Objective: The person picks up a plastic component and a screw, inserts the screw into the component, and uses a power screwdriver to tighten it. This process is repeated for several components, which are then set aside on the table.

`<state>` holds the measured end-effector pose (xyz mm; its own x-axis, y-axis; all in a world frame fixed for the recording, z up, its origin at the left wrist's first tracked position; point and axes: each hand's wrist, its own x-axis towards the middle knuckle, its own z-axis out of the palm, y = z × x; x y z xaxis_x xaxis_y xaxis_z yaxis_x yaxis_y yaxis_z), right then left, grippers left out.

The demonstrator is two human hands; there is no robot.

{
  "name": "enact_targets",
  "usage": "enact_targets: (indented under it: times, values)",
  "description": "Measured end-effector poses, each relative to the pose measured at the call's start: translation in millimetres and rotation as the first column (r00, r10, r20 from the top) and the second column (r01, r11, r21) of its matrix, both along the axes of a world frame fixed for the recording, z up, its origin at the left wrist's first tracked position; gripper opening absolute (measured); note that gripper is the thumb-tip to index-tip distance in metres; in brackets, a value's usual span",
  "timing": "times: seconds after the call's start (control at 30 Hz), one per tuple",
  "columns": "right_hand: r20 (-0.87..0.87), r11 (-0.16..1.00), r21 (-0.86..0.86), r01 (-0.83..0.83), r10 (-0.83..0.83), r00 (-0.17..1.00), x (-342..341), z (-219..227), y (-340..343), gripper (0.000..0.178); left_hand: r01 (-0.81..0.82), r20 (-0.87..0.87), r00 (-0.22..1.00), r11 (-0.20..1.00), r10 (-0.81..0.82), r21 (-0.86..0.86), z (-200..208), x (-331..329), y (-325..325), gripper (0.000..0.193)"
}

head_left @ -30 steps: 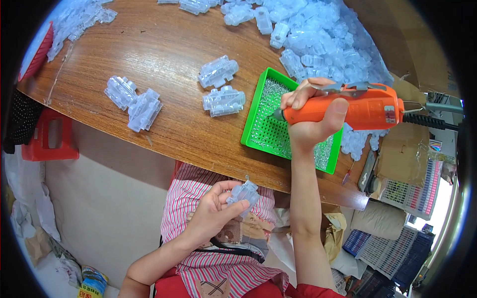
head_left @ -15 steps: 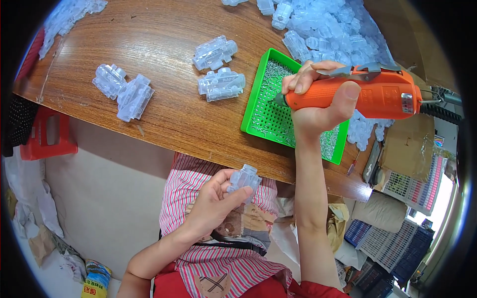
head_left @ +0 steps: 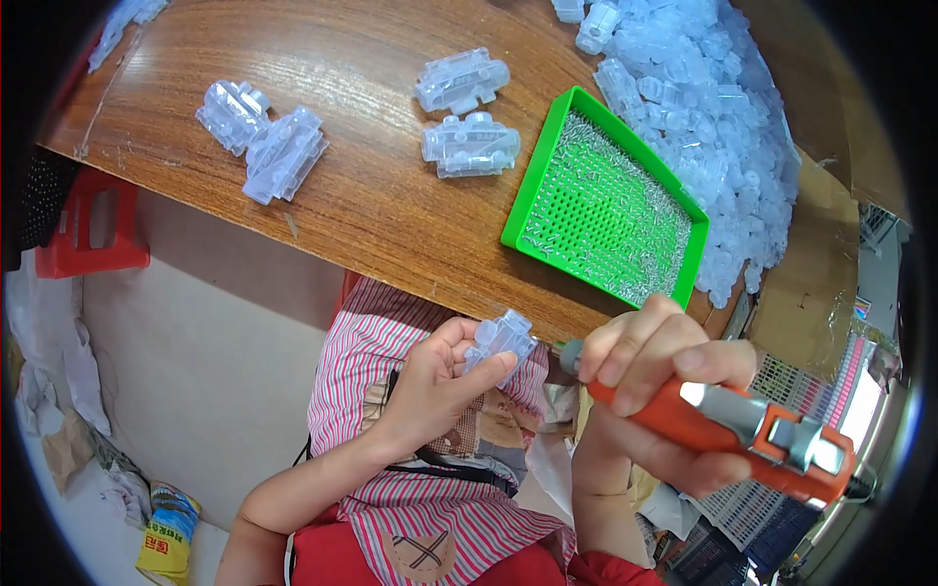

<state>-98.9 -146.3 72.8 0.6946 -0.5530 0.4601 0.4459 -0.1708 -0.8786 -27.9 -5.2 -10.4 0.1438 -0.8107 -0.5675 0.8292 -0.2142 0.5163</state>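
Note:
Between thumb and fingers, my left hand (head_left: 440,376) grips a clear plastic housing (head_left: 501,344) over my lap, just off the table's front edge. My right hand (head_left: 664,366) is wrapped round an orange electric screwdriver (head_left: 728,430), its tip pointing left at the housing. Whether the tip touches the housing I cannot tell. Beyond the screwdriver lies a green perforated tray (head_left: 535,200) with many small metal screws in it. Two similar clear housings (head_left: 471,146) rest left of the tray, and another pair (head_left: 283,156) lies farther left, touching each other.
A big heap of clear plastic parts (head_left: 728,146) covers the table's right back. The brown wooden table (head_left: 362,195) ends in a front edge above my lap. A red stool (head_left: 107,230) stands at the left, and plastic crates (head_left: 752,498) are at the lower right.
My right hand has brought the screwdriver from over the tray down and nearer, beside the held housing. My left hand keeps its grip. The view has shifted slightly.

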Motion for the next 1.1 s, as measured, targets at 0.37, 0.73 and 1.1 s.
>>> enact_targets:
  times: [0.37,0.73,1.1]
  values:
    - [-0.114,0.997,-0.074,0.014,-0.023,0.993,3.0,-26.1,11.4,0.064,-0.041,-0.005,0.999,0.999,0.041,-0.021,-2.1,-2.9,-0.7,0.021]
    - [-0.057,1.000,-0.001,0.020,-0.020,0.998,5.2,-24.3,16.9,0.061,-0.082,-0.014,0.997,0.995,0.081,-0.058,-7.0,-7.2,0.4,0.023]
    - [0.042,0.959,0.171,0.226,-0.236,0.971,21.5,18.3,-41.5,0.070,0.192,-0.005,0.981,0.973,-0.194,-0.126,16.8,17.5,2.6,0.037]
